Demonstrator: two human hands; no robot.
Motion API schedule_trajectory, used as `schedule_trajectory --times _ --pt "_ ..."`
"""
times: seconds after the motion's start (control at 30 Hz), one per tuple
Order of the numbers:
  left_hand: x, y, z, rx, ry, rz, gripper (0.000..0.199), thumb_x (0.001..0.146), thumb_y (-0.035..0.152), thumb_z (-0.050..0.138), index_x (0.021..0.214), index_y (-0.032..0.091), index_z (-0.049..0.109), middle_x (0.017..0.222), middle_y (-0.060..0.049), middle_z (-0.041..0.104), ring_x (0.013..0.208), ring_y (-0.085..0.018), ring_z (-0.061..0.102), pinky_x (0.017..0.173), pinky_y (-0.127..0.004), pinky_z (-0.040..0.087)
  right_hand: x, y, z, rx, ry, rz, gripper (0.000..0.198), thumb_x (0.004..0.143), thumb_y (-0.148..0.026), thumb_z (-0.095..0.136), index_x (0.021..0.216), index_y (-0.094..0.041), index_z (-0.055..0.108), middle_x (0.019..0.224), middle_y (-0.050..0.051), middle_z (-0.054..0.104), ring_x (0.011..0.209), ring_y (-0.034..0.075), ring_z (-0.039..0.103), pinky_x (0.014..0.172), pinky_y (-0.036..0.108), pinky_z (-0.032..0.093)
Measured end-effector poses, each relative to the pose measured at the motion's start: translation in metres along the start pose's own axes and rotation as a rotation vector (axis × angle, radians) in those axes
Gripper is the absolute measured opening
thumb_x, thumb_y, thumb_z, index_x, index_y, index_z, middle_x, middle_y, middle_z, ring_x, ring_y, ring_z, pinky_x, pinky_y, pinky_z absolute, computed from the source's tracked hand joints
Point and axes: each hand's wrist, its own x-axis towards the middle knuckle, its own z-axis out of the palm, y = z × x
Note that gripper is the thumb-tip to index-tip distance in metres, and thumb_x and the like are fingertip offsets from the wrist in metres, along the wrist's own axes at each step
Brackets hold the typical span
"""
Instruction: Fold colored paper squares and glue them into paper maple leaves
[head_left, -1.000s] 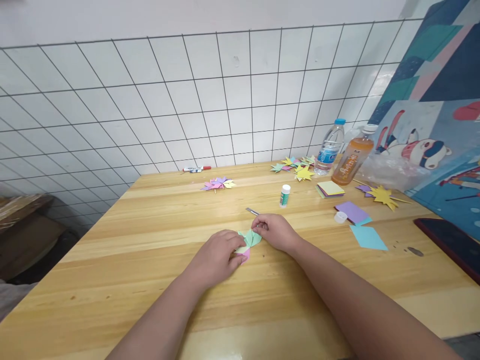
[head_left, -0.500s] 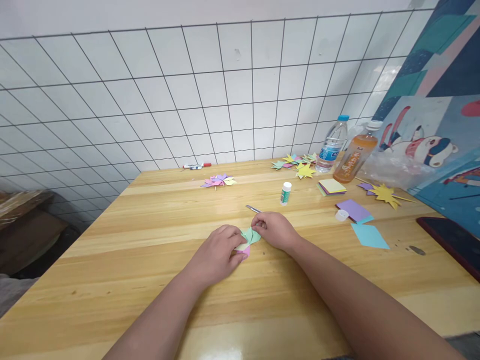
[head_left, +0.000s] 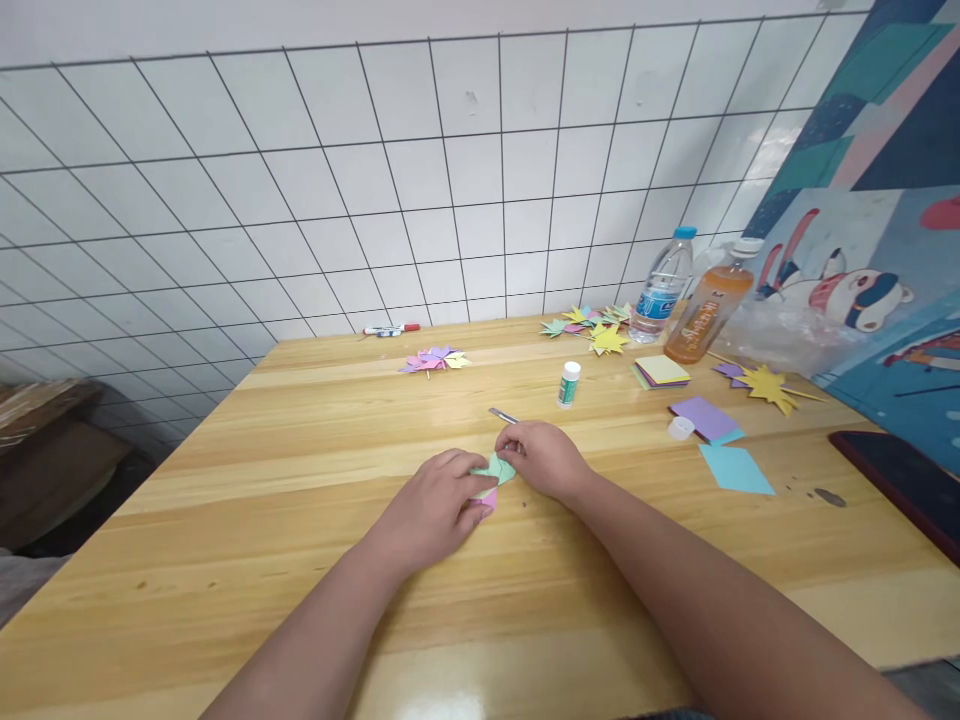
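A small piece of folded paper, its green part [head_left: 504, 468] on top and its pink part [head_left: 489, 499] nearer me, lies on the wooden table. My left hand [head_left: 439, 508] grips its left side, fingers across the top and thumb at the pink edge. At the upper right, the pinched fingertips of my right hand [head_left: 546, 460] hold the green paper's edge. Both hands hide part of the folds. Just beyond my right hand lies a slim craft knife [head_left: 502, 415], partly covered by the fingers. A glue stick [head_left: 568, 385] stands upright farther back.
Sticky-note-like paper squares [head_left: 661, 372], a blue sheet [head_left: 736, 469] and a white cap [head_left: 681, 428] lie to the right. Two bottles, one of orange drink [head_left: 709, 312], stand near the tiled wall. Folded paper stars [head_left: 435, 360], markers [head_left: 391, 330] and a dark phone [head_left: 896, 490] surround the work spot.
My right hand has shifted slightly left, and the green flap beneath its fingertips looks flatter. My left hand stays on the paper. The whole view has moved a little.
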Motion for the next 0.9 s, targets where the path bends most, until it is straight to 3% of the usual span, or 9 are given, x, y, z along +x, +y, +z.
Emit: schedule_trajectory --times 0.37,0.53,0.73,0.9 --pt "-0.0011 0.0048 -0.0016 -0.01 -0.021 -0.031 0.022 0.084 0.023 0.049 0.101 0.027 0.063 0.098 -0.004 0.058 0.095 -0.02 0.052 0.082 -0.034 0.043 0.0018 0.0033 0.0051 -0.03 0.008 -0.027 0.009 0.08 -0.022 0.055 0.082 -0.024 0.064 0.079 -0.002 0.064 0.075 0.013 0.055 0.061 0.022 0.034" --pt "-0.0028 0.0054 0.0001 0.011 0.018 -0.032 0.021 0.083 0.024 0.051 0.099 0.027 0.064 0.101 -0.005 0.057 0.1 -0.022 0.05 0.089 -0.038 0.039 0.0016 0.0059 0.0026 0.021 0.021 -0.06 0.019 0.088 -0.026 0.045 0.09 -0.022 0.064 0.088 0.002 0.064 0.081 0.013 0.056 0.068 0.024 0.037" --pt "-0.0039 0.0049 -0.0002 0.009 0.02 -0.032 0.019 0.083 0.024 0.05 0.096 0.027 0.064 0.1 -0.004 0.057 0.098 -0.022 0.049 0.089 -0.039 0.039 0.0008 0.0027 0.0032 -0.006 -0.011 -0.02 0.028 0.073 -0.033 0.067 0.098 -0.024 0.06 0.085 -0.001 0.061 0.074 0.012 0.053 0.063 0.023 0.034" --pt "-0.0035 0.0054 -0.0011 0.006 0.015 -0.032 0.02 0.084 0.024 0.05 0.097 0.028 0.063 0.098 -0.004 0.057 0.096 -0.021 0.05 0.088 -0.039 0.039 0.0025 -0.0038 0.0055 -0.09 -0.011 0.048 0.027 0.07 -0.036 0.068 0.093 -0.025 0.058 0.08 -0.003 0.06 0.072 0.012 0.053 0.058 0.024 0.03"
